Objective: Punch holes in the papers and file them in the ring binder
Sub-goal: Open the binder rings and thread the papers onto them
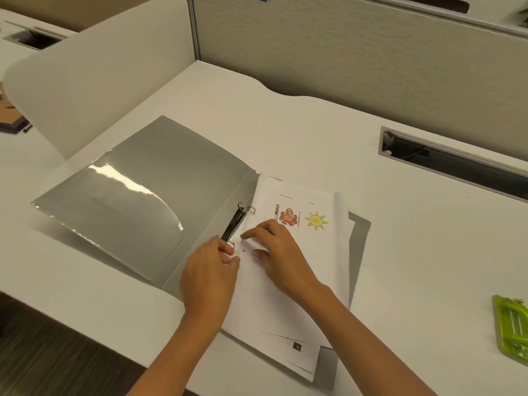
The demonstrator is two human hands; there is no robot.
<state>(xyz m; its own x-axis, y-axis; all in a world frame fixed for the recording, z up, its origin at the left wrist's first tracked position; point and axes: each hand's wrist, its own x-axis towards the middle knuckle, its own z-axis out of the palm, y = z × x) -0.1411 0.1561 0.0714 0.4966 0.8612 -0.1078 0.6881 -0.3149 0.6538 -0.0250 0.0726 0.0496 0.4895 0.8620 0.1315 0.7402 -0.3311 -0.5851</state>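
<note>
A grey ring binder [148, 195] lies open on the white desk, its black ring bar [233, 225] running down the spine. A stack of white papers [311, 252] rests on the binder's right half; the top sheet shows an orange octopus and a yellow sun. My left hand [210, 272] pinches the top sheet's punched edge at the lower ring. My right hand [281, 252] lies flat on the same sheet, fingers spread beside a punched hole. The far ring passes through the paper's upper hole.
A green hole punch [513, 327] sits at the right edge of the desk. A cable slot [451, 160] is cut into the desk at the back right. Partition walls [343, 58] stand behind, and the desk's front edge is close below the binder.
</note>
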